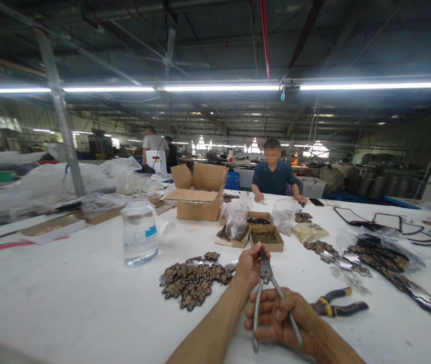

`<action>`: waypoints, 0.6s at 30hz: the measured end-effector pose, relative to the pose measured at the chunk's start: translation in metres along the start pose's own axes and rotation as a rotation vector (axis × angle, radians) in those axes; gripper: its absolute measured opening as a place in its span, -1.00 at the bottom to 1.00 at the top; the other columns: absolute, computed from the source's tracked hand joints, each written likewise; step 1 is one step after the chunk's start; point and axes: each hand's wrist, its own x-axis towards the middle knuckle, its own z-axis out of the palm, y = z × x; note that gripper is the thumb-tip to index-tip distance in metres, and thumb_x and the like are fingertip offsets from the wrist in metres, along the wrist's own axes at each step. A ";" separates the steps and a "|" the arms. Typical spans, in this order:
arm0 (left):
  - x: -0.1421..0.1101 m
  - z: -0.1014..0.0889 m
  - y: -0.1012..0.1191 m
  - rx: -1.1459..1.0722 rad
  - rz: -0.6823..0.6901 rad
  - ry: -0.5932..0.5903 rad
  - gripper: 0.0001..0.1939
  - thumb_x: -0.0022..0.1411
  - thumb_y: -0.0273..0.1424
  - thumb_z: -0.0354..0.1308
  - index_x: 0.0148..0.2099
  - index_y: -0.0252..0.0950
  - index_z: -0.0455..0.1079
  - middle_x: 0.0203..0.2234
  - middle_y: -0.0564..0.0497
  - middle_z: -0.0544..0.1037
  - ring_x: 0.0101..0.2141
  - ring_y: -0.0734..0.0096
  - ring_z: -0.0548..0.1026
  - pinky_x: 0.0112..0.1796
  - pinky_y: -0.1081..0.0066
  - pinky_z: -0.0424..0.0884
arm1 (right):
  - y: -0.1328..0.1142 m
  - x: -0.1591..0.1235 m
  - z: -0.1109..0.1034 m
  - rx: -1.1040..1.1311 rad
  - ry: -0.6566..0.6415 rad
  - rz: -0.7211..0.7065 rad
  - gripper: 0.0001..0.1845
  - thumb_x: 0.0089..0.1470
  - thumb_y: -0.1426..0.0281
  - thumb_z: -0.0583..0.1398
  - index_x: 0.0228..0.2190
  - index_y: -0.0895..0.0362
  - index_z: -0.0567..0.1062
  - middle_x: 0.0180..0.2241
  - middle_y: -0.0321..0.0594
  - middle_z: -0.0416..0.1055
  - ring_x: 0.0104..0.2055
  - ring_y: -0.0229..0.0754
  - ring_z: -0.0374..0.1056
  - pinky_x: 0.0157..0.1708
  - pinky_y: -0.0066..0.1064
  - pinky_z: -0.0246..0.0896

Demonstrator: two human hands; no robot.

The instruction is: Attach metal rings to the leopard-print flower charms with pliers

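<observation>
The right hand [294,318] holds the metal pliers [266,272] over the near edge area of the white bench [86,303]. Its grip is closed around the handles: the thumb lies across the right handle, and the fingers pass behind the left handle. The 2 handles stand spread apart, and the tool's nose points away from the wearer. The left hand [249,266] is at the nose, with thumb and fingertips drawn together beside the tip. Whether its grip pinches a small part cannot be determined.

Left of the forearms lies a pile of leopard-print pieces [196,278] with dark edges. Just right of the right hand, the black-and-yellow pliers [329,303] rest on the surface, handles apart.

Beyond the hands, a shallow cardboard tray [272,247] contains small brown parts. A translucent water jug [139,235] stands upright to the left, near an open cardboard box [197,207]. A yellowish plastic bag [311,232] lies to the right of the tray. At the far side sits 1 co-worker [273,174] in a dark teal shirt.
</observation>
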 end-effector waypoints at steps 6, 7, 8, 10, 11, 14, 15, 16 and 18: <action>0.000 0.001 0.000 0.001 0.014 0.006 -0.87 0.11 -0.47 0.29 -0.31 -0.43 0.43 -0.54 -0.04 0.55 -0.55 0.46 0.51 -0.46 0.47 0.47 | 0.000 0.000 0.000 0.015 -0.002 0.007 -0.35 -0.32 0.63 0.09 -0.08 0.37 0.50 -0.09 0.17 0.49 -0.04 0.18 0.44 -0.07 -0.10 0.29; 0.000 0.000 0.000 0.003 0.014 0.004 -0.87 0.10 -0.47 0.30 -0.31 -0.43 0.43 -0.54 -0.03 0.55 -0.55 0.46 0.51 -0.46 0.47 0.47 | 0.001 0.001 -0.001 0.016 0.001 0.008 -0.36 -0.32 0.63 0.09 -0.09 0.36 0.50 -0.10 0.15 0.49 -0.06 0.18 0.44 -0.08 -0.10 0.29; 0.000 0.000 0.000 0.004 0.012 0.001 -0.87 0.10 -0.48 0.30 -0.31 -0.43 0.43 -0.53 -0.03 0.55 -0.55 0.46 0.51 -0.46 0.47 0.47 | 0.001 0.002 -0.003 0.016 0.007 0.006 -0.37 -0.32 0.63 0.10 -0.10 0.36 0.51 -0.12 0.14 0.50 -0.08 0.16 0.45 -0.10 -0.11 0.30; 0.001 -0.001 -0.001 0.008 0.008 -0.006 -0.88 0.10 -0.49 0.29 -0.31 -0.43 0.43 -0.53 -0.03 0.55 -0.55 0.46 0.51 -0.45 0.47 0.47 | 0.003 0.003 -0.008 0.016 0.030 0.005 -0.40 -0.32 0.62 0.10 -0.13 0.34 0.52 -0.16 0.10 0.51 -0.12 0.13 0.47 -0.15 -0.13 0.32; 0.002 -0.001 -0.001 0.010 0.006 -0.009 -0.88 0.10 -0.49 0.29 -0.31 -0.43 0.42 -0.53 -0.03 0.55 -0.55 0.45 0.51 -0.45 0.47 0.47 | 0.005 0.004 -0.010 0.015 0.043 0.003 -0.42 -0.32 0.61 0.10 -0.15 0.34 0.52 -0.18 0.09 0.52 -0.14 0.12 0.47 -0.17 -0.15 0.32; 0.003 -0.002 -0.002 0.018 0.002 -0.008 -0.87 0.11 -0.46 0.28 -0.31 -0.42 0.42 -0.53 -0.03 0.55 -0.55 0.44 0.51 -0.48 0.46 0.45 | 0.008 0.006 -0.013 0.012 0.074 -0.001 -0.47 -0.32 0.60 0.11 -0.19 0.32 0.53 -0.22 0.07 0.52 -0.19 0.09 0.48 -0.23 -0.18 0.32; 0.003 -0.002 -0.002 0.021 0.002 -0.007 -0.87 0.12 -0.45 0.27 -0.31 -0.42 0.41 -0.54 -0.03 0.55 -0.56 0.43 0.51 -0.49 0.46 0.44 | 0.009 0.007 -0.013 0.015 0.083 -0.005 -0.48 -0.32 0.59 0.11 -0.20 0.32 0.53 -0.22 0.06 0.52 -0.20 0.08 0.47 -0.24 -0.18 0.32; 0.003 -0.003 -0.002 0.024 0.000 -0.007 -0.87 0.14 -0.44 0.26 -0.32 -0.42 0.41 -0.55 -0.03 0.54 -0.56 0.43 0.51 -0.49 0.46 0.44 | 0.010 0.007 -0.013 0.021 0.091 -0.007 -0.49 -0.32 0.59 0.11 -0.21 0.32 0.53 -0.23 0.06 0.51 -0.22 0.07 0.47 -0.25 -0.18 0.32; 0.004 -0.003 -0.003 0.031 -0.009 -0.020 -0.88 0.16 -0.43 0.22 -0.33 -0.42 0.41 -0.55 -0.04 0.54 -0.56 0.42 0.51 -0.50 0.46 0.43 | 0.012 0.008 -0.011 0.038 0.110 0.001 -0.50 -0.32 0.57 0.11 -0.22 0.32 0.53 -0.26 0.05 0.51 -0.25 0.04 0.47 -0.27 -0.21 0.30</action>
